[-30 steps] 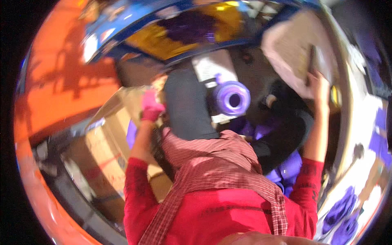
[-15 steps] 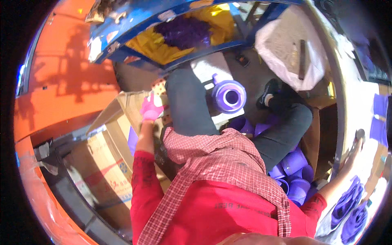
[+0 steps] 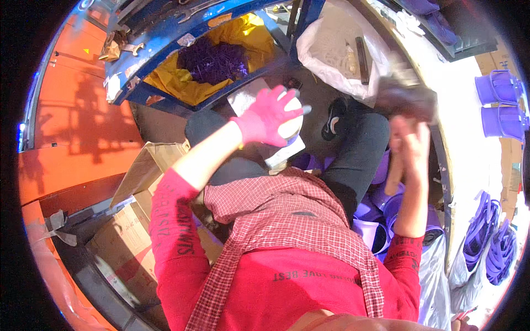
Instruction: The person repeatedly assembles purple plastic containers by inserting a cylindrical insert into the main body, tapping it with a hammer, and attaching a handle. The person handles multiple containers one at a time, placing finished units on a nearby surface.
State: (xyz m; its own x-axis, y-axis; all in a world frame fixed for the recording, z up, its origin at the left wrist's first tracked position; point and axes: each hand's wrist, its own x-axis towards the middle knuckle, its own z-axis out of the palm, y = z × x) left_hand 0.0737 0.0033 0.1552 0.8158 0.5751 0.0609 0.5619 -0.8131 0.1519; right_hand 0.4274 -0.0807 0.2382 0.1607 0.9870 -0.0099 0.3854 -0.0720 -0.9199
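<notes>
My left hand [image 3: 265,118], in a pink glove with grey fingertips, grips a white round piece [image 3: 291,124] from above. A purple edge shows just under that piece; most of what lies beneath is hidden by the hand. To the right, my bare right hand [image 3: 409,146] is raised in front of the bench edge. It is closed on a dark brown blocky tool [image 3: 406,99], smeared by motion, so its kind is unclear. Between my knees, below the left hand, a pale slab [image 3: 287,153] shows in part.
Purple plastic cups [image 3: 370,229] are heaped beside my right leg. An opened cardboard box [image 3: 149,171] stands at my left. Ahead are a blue metal frame [image 3: 165,66] with a yellow-lined bin and a white sack [image 3: 326,44]. A white bench [image 3: 464,160] runs along the right.
My left hand has moved from beside the cardboard box to over the purple part between my knees. My right hand has come inward from the bench, raised with the brown tool.
</notes>
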